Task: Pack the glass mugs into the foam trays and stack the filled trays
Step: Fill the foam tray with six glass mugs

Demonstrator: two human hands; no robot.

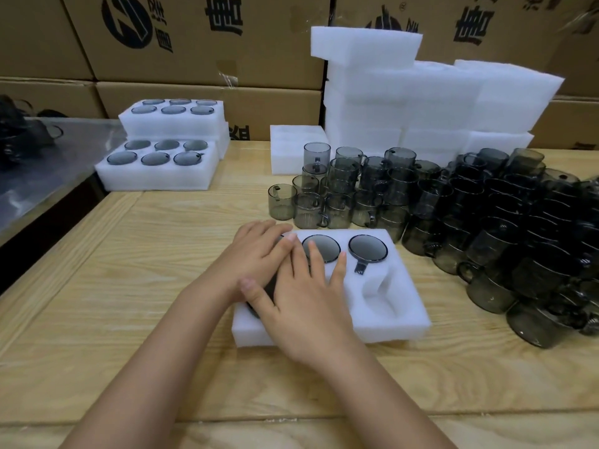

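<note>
A white foam tray lies on the wooden table in front of me. Two smoky glass mugs sit upside down in its far pockets, one in the middle and one at the right; the near right pocket is empty. My left hand lies flat over the tray's far left pocket. My right hand lies flat with fingers spread over the near left and middle pockets, pressing on dark mugs mostly hidden beneath. Loose mugs crowd the table at the right.
Two filled foam trays stand at the far left, one in front and one stacked higher behind. A pile of empty foam trays rises at the back right. Cardboard boxes wall the back. A metal surface adjoins the table's left edge.
</note>
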